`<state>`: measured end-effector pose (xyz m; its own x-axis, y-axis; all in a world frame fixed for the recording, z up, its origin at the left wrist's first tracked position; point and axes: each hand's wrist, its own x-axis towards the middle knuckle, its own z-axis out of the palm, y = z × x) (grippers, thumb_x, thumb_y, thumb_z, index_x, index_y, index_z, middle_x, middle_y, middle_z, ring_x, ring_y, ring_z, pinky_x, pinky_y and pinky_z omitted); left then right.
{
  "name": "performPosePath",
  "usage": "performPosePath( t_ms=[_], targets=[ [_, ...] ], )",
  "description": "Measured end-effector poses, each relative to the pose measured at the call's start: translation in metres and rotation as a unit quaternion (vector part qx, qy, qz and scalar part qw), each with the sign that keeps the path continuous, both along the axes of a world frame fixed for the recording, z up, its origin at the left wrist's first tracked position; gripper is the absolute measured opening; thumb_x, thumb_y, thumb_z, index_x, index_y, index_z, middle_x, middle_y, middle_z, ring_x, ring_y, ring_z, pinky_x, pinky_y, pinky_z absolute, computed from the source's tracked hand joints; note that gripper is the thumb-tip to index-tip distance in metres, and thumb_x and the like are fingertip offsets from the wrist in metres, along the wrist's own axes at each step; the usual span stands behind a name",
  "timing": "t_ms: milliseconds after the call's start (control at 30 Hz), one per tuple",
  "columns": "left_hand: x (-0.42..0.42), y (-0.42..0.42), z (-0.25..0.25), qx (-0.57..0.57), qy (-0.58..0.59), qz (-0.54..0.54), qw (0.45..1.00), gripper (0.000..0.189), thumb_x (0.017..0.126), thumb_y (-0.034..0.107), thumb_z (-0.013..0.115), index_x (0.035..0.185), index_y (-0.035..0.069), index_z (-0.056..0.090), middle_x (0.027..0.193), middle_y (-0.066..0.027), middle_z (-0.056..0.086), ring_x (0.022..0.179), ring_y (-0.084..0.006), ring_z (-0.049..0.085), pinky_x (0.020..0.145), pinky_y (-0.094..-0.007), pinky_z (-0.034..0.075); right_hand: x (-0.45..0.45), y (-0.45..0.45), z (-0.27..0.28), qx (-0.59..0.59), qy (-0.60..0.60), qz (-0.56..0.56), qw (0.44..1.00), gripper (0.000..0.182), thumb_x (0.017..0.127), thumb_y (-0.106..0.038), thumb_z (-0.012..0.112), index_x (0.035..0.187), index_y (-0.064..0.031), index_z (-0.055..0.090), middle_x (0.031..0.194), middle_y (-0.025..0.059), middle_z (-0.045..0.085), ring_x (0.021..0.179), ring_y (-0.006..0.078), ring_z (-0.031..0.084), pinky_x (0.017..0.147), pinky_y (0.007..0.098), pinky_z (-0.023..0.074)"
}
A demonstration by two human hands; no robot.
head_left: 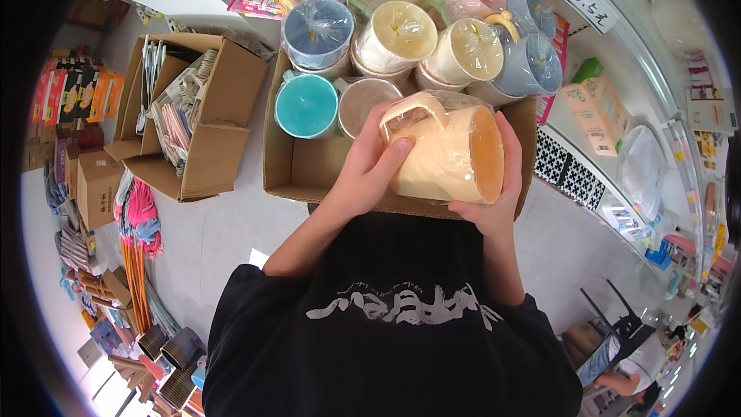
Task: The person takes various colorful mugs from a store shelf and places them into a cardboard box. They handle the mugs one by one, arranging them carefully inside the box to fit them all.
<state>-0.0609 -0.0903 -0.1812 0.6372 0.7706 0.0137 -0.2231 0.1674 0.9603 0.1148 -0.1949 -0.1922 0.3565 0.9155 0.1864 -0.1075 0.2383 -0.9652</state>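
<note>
Between my two hands is a pale orange plastic mug (431, 156) in clear wrap, tilted on its side with its mouth to the right. My left hand (376, 156) grips it by the handle side, thumb on the body. At the rim end, my right hand (501, 179) wraps around the mouth. Below it is an open cardboard box (315, 165). A turquoise mug (307, 105) and a greyish-beige mug (366, 103) stand at the box's far side, the latter partly behind my left hand. Wrapped blue (318, 29) and cream mugs (399, 35) are stacked beyond them.
A shelf with a handwritten price card (589, 3) runs along the right, holding a tissue pack (596, 107). Another cardboard box (223, 110) with packed goods stands at left, near mops (139, 226). A person (631, 353) is at lower right.
</note>
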Motion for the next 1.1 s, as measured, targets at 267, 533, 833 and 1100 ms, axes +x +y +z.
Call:
performPosePath(
  t_ms=[267, 533, 833, 1100],
  targets=[
    [-0.002, -0.014, -0.015, -0.030, 0.031, -0.012, 0.999, 0.032, 0.103, 0.017, 0.051, 0.129, -0.001, 0.044, 0.122, -0.0093, 0.057, 0.113, -0.0131, 0.051, 0.100, -0.0308, 0.042, 0.027, -0.007, 0.008, -0.095, -0.039, 0.084, 0.991, 0.138, 0.051, -0.025, 0.101, 0.157, -0.0016, 0.016, 0.151, 0.0125, 0.039, 0.137, 0.0220, 0.042, 0.112, 0.0373, 0.0365],
    [0.004, -0.004, -0.018, 0.093, 0.020, -0.004, 0.995, 0.029, 0.095, 0.003, 0.059, 0.123, 0.001, 0.050, 0.134, -0.0167, 0.054, 0.125, -0.0211, 0.052, 0.105, -0.0348, 0.041, 0.048, -0.010, 0.016, -0.157, -0.133, 0.129, 0.970, 0.132, 0.050, -0.023, 0.100, 0.155, -0.0028, 0.023, 0.148, 0.0101, 0.042, 0.135, 0.0218, 0.045, 0.112, 0.0366, 0.0353],
    [-0.007, 0.012, -0.014, 0.206, 0.150, 0.114, 0.960, 0.048, 0.082, 0.008, 0.076, 0.125, 0.003, 0.054, 0.129, -0.0125, 0.060, 0.122, -0.0275, 0.057, 0.101, -0.0399, 0.044, 0.050, -0.009, 0.021, -0.163, -0.202, 0.036, 0.965, 0.117, 0.054, -0.020, 0.097, 0.150, -0.0025, 0.031, 0.146, 0.0125, 0.045, 0.134, 0.0234, 0.046, 0.111, 0.0373, 0.0385],
    [-0.002, 0.011, -0.029, 0.378, 0.300, 0.067, 0.873, 0.053, 0.081, 0.008, 0.074, 0.130, 0.007, 0.055, 0.129, -0.0108, 0.059, 0.118, -0.0264, 0.058, 0.103, -0.0415, 0.039, 0.021, 0.016, 0.002, -0.258, -0.361, -0.026, 0.896, 0.110, 0.063, -0.028, 0.091, 0.150, -0.0050, 0.028, 0.140, 0.0194, 0.050, 0.125, 0.0327, 0.055, 0.101, 0.0408, 0.0483]
  ],
)
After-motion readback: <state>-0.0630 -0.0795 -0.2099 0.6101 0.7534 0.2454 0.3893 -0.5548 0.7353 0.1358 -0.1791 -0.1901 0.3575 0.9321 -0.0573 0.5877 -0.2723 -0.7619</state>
